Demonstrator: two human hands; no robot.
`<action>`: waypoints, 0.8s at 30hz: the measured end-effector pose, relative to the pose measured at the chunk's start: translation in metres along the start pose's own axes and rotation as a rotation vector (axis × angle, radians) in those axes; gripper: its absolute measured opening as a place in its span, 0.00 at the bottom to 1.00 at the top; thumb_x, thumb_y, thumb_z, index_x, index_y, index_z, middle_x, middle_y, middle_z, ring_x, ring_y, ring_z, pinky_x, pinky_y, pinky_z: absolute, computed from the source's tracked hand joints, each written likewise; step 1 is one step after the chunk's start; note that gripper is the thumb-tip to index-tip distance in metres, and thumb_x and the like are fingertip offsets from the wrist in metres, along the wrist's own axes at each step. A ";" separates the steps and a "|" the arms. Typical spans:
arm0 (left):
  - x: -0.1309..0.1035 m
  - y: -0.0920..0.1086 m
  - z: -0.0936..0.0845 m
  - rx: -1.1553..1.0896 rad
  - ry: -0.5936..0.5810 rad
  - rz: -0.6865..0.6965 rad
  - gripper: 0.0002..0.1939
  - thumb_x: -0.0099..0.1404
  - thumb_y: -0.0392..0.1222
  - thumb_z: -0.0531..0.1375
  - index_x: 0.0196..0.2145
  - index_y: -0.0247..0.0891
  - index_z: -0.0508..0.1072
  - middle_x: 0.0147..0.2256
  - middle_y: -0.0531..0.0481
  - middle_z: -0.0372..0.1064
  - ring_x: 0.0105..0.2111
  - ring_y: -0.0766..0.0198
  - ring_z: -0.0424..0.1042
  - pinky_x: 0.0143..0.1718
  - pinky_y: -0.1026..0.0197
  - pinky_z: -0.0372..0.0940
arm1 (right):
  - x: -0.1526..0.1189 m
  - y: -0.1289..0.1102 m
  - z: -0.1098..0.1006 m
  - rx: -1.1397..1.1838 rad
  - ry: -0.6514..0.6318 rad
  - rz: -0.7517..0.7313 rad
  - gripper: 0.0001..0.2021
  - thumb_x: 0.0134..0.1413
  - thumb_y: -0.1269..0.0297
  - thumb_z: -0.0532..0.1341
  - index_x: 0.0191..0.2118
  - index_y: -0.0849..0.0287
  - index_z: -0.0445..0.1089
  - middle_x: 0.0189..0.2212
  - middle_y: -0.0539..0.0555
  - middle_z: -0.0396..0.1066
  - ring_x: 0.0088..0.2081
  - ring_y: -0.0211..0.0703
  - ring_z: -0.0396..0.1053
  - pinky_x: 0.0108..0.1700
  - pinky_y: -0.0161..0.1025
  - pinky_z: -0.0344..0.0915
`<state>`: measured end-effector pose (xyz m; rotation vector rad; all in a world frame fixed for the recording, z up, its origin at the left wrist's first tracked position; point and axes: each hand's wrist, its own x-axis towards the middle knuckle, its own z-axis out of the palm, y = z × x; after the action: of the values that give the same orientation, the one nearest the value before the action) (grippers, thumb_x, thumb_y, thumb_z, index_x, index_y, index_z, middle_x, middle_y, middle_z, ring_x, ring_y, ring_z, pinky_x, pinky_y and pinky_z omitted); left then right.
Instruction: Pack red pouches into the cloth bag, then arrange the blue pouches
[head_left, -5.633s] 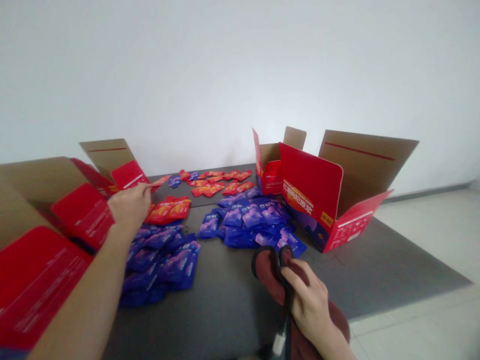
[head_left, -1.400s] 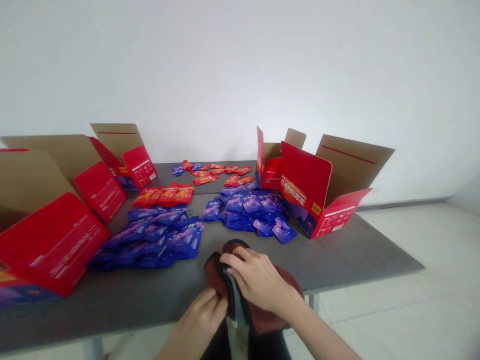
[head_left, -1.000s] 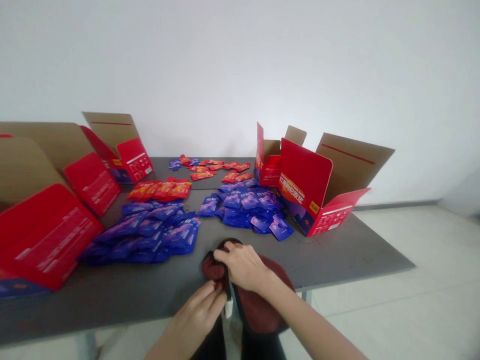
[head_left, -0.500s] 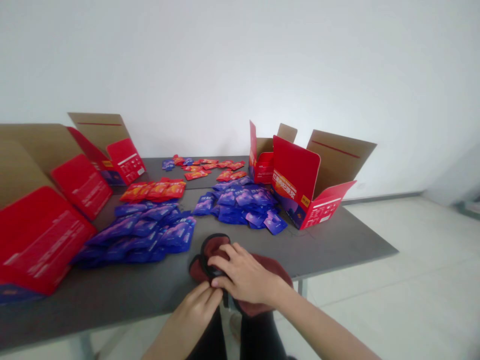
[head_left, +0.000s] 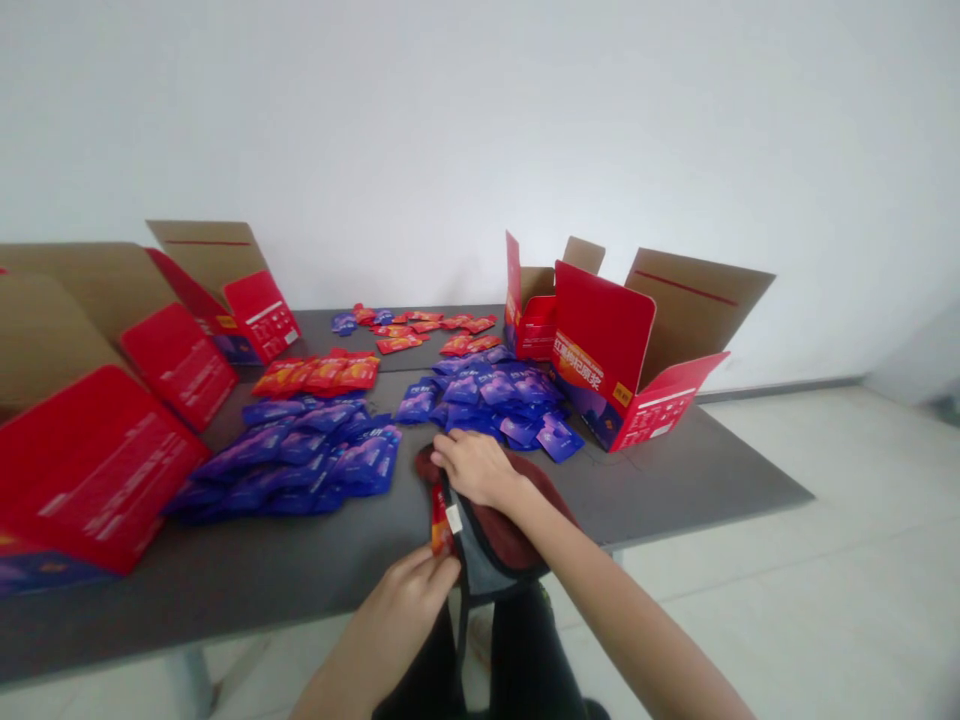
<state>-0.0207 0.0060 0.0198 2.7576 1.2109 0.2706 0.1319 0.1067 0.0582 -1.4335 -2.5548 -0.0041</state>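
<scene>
My right hand [head_left: 472, 467] is closed on the upper edge of a maroon cloth item [head_left: 546, 485] with black edging, a grey inside, a small white tag and a dangling black strap. It hangs over the table's front edge; whether it is a bag or a cap I cannot tell. Below and to the left, my left hand [head_left: 411, 598] pinches the lower end of a red-orange sachet [head_left: 441, 525]. The sachet lies against the cloth's open side, its upper part partly covered by the cloth. Several blue-purple sachets [head_left: 300, 460] are heaped left of my hands.
Another heap of blue-purple sachets [head_left: 487, 390] lies beyond the cloth. Red sachets are in a row [head_left: 319, 375] and scattered [head_left: 401, 343] at the back. Open red cartons stand at left [head_left: 97, 470], back left [head_left: 262, 315] and right [head_left: 600, 350] on the grey table [head_left: 697, 480].
The cloth item has turned, showing its grey inside and white tag. My left hand has moved slightly down and right, and a red sachet now shows in it. My right hand has shifted up.
</scene>
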 end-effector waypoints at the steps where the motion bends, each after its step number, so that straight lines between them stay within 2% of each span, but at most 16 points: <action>1: 0.001 0.001 0.000 -0.024 -0.009 -0.011 0.16 0.59 0.22 0.47 0.35 0.38 0.68 0.36 0.51 0.70 0.40 0.64 0.69 0.43 0.61 0.65 | -0.007 -0.001 -0.007 0.012 0.037 -0.002 0.14 0.64 0.61 0.43 0.41 0.57 0.64 0.35 0.53 0.66 0.34 0.40 0.65 0.34 0.35 0.56; 4: 0.000 -0.001 0.007 -0.016 -0.013 0.013 0.18 0.58 0.20 0.48 0.39 0.38 0.68 0.39 0.49 0.70 0.42 0.64 0.69 0.47 0.59 0.64 | -0.037 -0.010 -0.021 0.064 0.092 -0.104 0.12 0.64 0.60 0.45 0.38 0.56 0.63 0.33 0.50 0.64 0.33 0.38 0.63 0.33 0.34 0.53; 8: -0.003 -0.006 0.017 0.104 -0.046 0.035 0.18 0.56 0.20 0.48 0.38 0.36 0.69 0.36 0.48 0.71 0.39 0.60 0.70 0.43 0.57 0.66 | -0.063 -0.019 -0.015 0.069 -0.060 -0.244 0.07 0.59 0.62 0.51 0.34 0.54 0.65 0.32 0.50 0.62 0.32 0.37 0.61 0.28 0.33 0.50; 12: -0.003 -0.009 0.020 0.133 0.082 0.110 0.19 0.58 0.22 0.47 0.42 0.37 0.67 0.37 0.49 0.70 0.40 0.62 0.69 0.44 0.60 0.65 | -0.046 -0.011 0.004 0.032 -0.102 -0.233 0.08 0.59 0.62 0.51 0.37 0.52 0.66 0.33 0.51 0.62 0.35 0.40 0.63 0.30 0.33 0.52; 14: -0.002 -0.011 0.019 0.128 0.181 0.167 0.20 0.59 0.23 0.46 0.46 0.36 0.64 0.40 0.48 0.70 0.41 0.62 0.69 0.45 0.60 0.64 | -0.028 -0.003 0.012 0.003 -0.110 -0.174 0.10 0.61 0.61 0.49 0.41 0.51 0.66 0.35 0.52 0.63 0.35 0.41 0.64 0.31 0.34 0.54; 16: 0.001 -0.011 0.017 0.096 0.220 0.195 0.17 0.61 0.25 0.47 0.45 0.37 0.64 0.38 0.48 0.70 0.39 0.62 0.69 0.42 0.60 0.65 | -0.010 0.004 0.015 -0.033 -0.112 -0.081 0.12 0.62 0.60 0.46 0.43 0.51 0.65 0.36 0.53 0.64 0.35 0.41 0.65 0.31 0.35 0.56; 18: 0.004 -0.009 0.014 0.075 0.172 0.169 0.11 0.61 0.27 0.49 0.37 0.37 0.66 0.32 0.50 0.69 0.34 0.62 0.69 0.37 0.60 0.66 | -0.001 0.008 0.012 -0.042 -0.107 -0.009 0.13 0.63 0.60 0.45 0.43 0.52 0.65 0.37 0.53 0.65 0.35 0.41 0.66 0.32 0.35 0.56; 20: 0.006 -0.005 0.011 0.087 0.082 0.097 0.09 0.60 0.27 0.51 0.32 0.38 0.66 0.29 0.51 0.68 0.31 0.61 0.69 0.34 0.58 0.66 | -0.002 0.009 0.001 -0.009 -0.055 0.014 0.13 0.64 0.59 0.45 0.42 0.54 0.64 0.38 0.53 0.65 0.35 0.39 0.65 0.34 0.34 0.56; 24: 0.008 0.004 0.007 0.102 -0.029 -0.014 0.10 0.59 0.26 0.53 0.35 0.37 0.68 0.34 0.49 0.70 0.35 0.60 0.69 0.38 0.57 0.67 | -0.029 -0.001 -0.025 0.086 0.103 -0.045 0.14 0.64 0.59 0.44 0.39 0.56 0.64 0.36 0.51 0.63 0.36 0.37 0.62 0.36 0.33 0.54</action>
<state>-0.0113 0.0091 0.0148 2.8274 1.2705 0.1707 0.1506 0.0790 0.0772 -1.3097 -2.4721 0.0238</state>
